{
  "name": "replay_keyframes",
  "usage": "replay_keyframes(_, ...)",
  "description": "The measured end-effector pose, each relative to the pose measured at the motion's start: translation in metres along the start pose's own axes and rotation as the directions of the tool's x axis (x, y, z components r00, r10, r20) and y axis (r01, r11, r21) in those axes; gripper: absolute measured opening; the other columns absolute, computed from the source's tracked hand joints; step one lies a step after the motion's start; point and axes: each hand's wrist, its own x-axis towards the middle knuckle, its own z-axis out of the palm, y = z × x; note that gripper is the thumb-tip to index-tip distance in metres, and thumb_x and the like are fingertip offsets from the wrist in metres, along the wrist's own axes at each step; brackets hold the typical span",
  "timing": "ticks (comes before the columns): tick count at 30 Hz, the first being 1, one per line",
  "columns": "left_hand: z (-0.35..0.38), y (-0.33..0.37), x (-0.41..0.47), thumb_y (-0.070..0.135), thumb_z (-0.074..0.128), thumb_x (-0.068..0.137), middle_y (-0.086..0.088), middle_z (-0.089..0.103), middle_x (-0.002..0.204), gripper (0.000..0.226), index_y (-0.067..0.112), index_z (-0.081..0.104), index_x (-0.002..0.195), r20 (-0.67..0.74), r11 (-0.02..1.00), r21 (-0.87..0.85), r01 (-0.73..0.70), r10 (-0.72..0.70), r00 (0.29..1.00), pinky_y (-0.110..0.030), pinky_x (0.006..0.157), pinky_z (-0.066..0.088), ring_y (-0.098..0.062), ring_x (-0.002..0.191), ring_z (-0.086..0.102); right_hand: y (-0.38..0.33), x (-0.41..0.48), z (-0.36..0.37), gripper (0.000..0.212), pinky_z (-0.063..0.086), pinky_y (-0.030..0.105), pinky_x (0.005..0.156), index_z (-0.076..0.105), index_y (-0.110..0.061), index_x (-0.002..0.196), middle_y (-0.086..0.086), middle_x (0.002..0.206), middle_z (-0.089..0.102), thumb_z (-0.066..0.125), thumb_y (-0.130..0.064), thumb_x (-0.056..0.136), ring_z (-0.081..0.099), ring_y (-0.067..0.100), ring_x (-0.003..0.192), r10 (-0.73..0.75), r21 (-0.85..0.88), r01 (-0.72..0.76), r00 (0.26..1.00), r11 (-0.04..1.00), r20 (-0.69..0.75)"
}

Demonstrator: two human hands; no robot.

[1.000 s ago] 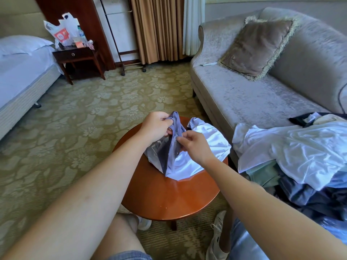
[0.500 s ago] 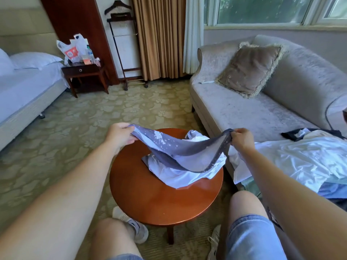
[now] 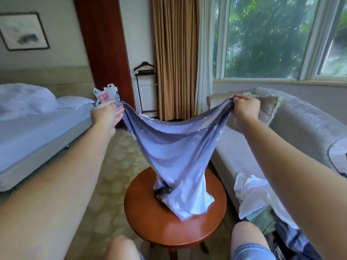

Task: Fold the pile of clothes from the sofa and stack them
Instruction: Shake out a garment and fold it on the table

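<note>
Two hands are holding up the grey-blue garment [image 3: 174, 147] | left hand [image 3: 106, 114], right hand [image 3: 246, 106] are each gripping a top corner | lower end is lying at round table [image 3: 169, 231] centre | bag [image 3: 102, 95] label unreadable

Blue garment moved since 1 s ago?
Yes: blue garment lifted off the round table, stretched between left hand and right hand; lower end rests there.

blue garment [image 3: 174, 152] stretched above table

Smooth, satiny cloth garment [image 3: 176, 152]; glossy varnished wood table [image 3: 169, 228]; velvety sofa [image 3: 304, 124].
</note>
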Motion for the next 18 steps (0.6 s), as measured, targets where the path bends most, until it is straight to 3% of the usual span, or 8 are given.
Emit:
replay_keyframes(3,0.005,0.04,-0.003,0.011,0.038,0.103,-0.001,0.065,0.091,0.019,0.016,0.054,0.114,0.007,0.996,-0.019,-0.088,0.088,0.996,-0.015,0.063,0.052,-0.014,0.095,0.065,-0.048,0.0,0.01,0.026,0.052,0.035,0.096,0.074,-0.013,0.107,0.004,0.103,0.072,0.055,-0.013,0.089,0.067,0.02,0.098,-0.112,0.013,0.112,0.993,0.994,-0.041)
replay_keyframes(8,0.006,0.052,0.016,0.013,0.039,0.103,0.002,0.063,0.092,0.023,0.02,0.053,0.118,0.013,0.993,0.053,-0.106,0.106,0.994,-0.016,0.063,0.05,-0.005,0.08,0.062,-0.071,0.011,0.028,0.029,0.049,0.032,0.1,0.073,-0.014,0.111,0.002,0.11,0.072,0.054,-0.013,0.09,0.065,0.017,0.103,-0.21,-0.034,0.209,0.977,0.977,-0.048)
replay_keyframes(12,0.001,0.001,0.047,0.013,0.034,0.104,0.002,0.062,0.097,0.029,0.017,0.053,0.126,-0.021,0.982,0.188,0.028,-0.025,0.999,-0.016,0.066,0.049,-0.004,0.078,0.059,-0.02,0.027,0.048,0.03,0.049,0.027,0.096,0.074,-0.014,0.109,0.006,0.11,0.072,0.054,-0.01,0.088,0.065,0.021,0.105,-0.092,-0.179,0.094,0.996,0.979,0.021)
replay_keyframes(15,0.001,-0.05,0.064,0.005,0.038,0.102,0.009,0.061,0.06,0.023,0.019,0.054,0.094,-0.071,0.965,0.202,0.165,-0.153,0.986,-0.02,0.063,0.047,-0.003,0.062,0.057,0.03,0.034,0.069,0.031,0.043,0.014,0.082,0.074,-0.011,0.109,0.008,0.111,0.071,0.052,-0.006,0.088,0.064,0.021,0.106,0.035,-0.248,-0.02,0.998,0.969,0.059)
replay_keyframes(18,0.016,-0.07,0.091,0.005,0.04,0.101,0.005,0.058,0.073,0.023,0.021,0.057,0.104,-0.101,0.963,0.188,0.19,-0.174,0.98,-0.025,0.068,0.048,-0.011,0.081,0.058,0.046,0.04,0.099,0.031,0.042,0.016,0.085,0.073,-0.01,0.112,0.011,0.114,0.07,0.051,-0.006,0.09,0.063,0.022,0.109,0.075,-0.254,-0.055,0.995,0.966,0.073)
